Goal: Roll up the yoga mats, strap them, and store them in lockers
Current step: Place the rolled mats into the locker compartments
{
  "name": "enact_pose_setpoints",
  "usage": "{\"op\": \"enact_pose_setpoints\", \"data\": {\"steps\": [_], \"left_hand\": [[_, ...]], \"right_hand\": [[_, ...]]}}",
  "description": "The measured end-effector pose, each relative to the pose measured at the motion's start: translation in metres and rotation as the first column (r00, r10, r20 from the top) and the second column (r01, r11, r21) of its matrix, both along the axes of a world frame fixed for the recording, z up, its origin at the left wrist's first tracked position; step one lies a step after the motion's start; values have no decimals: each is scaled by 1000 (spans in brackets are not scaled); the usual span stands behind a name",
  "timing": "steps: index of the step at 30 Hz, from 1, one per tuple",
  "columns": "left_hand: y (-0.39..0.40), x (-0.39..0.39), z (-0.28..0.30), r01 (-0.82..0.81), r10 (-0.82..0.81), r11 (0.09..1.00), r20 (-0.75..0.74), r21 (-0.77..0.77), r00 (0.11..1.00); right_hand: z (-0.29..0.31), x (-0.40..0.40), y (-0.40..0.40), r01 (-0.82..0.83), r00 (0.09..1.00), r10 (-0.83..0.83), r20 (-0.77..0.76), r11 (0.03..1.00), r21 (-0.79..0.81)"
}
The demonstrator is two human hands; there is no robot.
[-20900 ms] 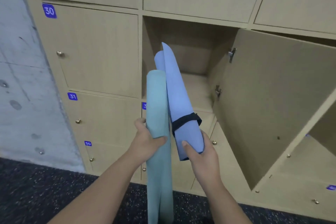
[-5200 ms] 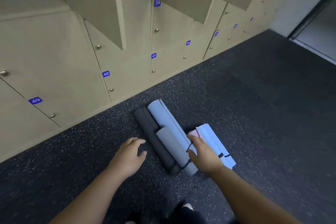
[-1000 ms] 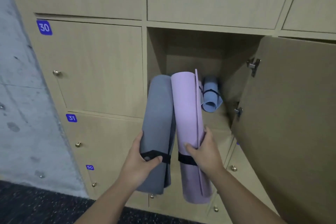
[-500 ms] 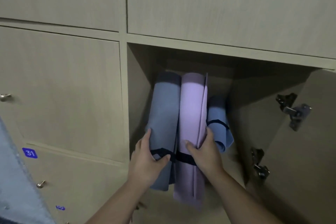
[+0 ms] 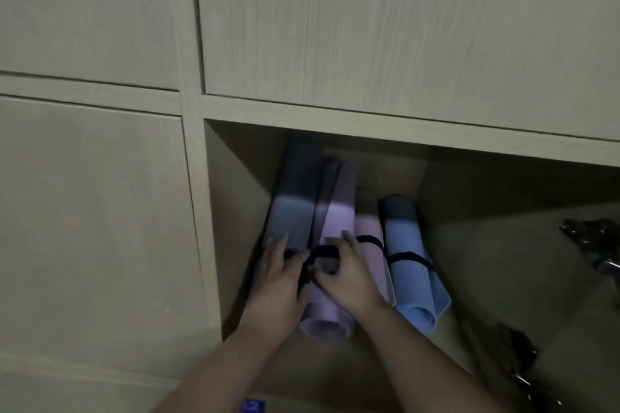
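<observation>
Three rolled mats lie in one locker (image 5: pixel 231 198): grey (image 5: pixel 293 208), purple (image 5: pixel 335 225), blue (image 5: pixel 402 241) at three o'clock. Left hand (image 5: pixel 280 282) rests flat on grey; right hand (image 5: pixel 345 273) grips purple.

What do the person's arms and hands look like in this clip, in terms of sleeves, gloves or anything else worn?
Both forearms are bare as far as the frame shows, with no sleeve in view. The left hand and the right hand wear no gloves. No watch, band or ring is visible, though the dim light inside the locker makes small details hard to rule out.
</observation>
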State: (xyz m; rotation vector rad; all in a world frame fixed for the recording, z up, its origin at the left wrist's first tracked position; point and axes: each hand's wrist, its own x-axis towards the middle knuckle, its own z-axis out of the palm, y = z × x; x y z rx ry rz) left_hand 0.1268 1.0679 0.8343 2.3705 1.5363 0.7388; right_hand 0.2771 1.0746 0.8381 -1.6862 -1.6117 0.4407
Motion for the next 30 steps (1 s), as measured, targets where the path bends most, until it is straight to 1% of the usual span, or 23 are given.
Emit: {"op": "enact_pose_setpoints", "data": {"steps": [2,4,6,9,11,12,14,16,18,20,22,24,27,28,30], "left_hand": [[1,-6,-15,60,-59,998,-25,36,998],[2,-13,-28,92,-92,991,-12,93,996],[5,-19,-40,70,-72,982,8,174,997],[6,-18,-45,8,-24,939,44,343,999],[6,-13,-40,-43,14,922,79,384,997],[7,-11,-38,-62,21,930,118,361,993],[10,-7,-33,-66,18,956,168,285,986],[14,-3,-29,-48,-6,952,174,301,985],[16,3,-21,-27,-30,949,176,314,984],[22,8,-12,-34,-21,948,169,316,985],[32,12,-7,-81,29,955,180,285,983],[44,13,-7,-116,73,964,183,238,980],[47,14,-15,-78,57,983,128,169,990],[45,14,-18,-74,58,985,109,159,992],[38,13,-24,-75,64,984,73,159,995]], "right_hand": [[-4,1,-3,-53,996,52,68,999,3],[-4,7,-8,-75,989,74,129,997,-2],[-1,14,-13,-84,973,85,214,996,-12],[4,22,-23,-108,949,117,291,993,-48],[7,27,-31,-139,932,161,324,986,-90],[7,29,-34,-136,927,163,337,985,-101],[6,32,-37,-84,925,106,366,994,-76],[8,35,-39,13,924,1,383,999,-34],[12,37,-39,116,907,-88,411,992,-44],[14,40,-38,172,895,-125,429,982,-72],[14,42,-38,162,905,-108,412,982,-98],[12,43,-41,85,932,-28,362,986,-143],[9,43,-48,-46,957,117,265,965,-258],[7,43,-48,-62,954,141,264,957,-284],[3,43,-48,-56,938,148,313,957,-284]]}}
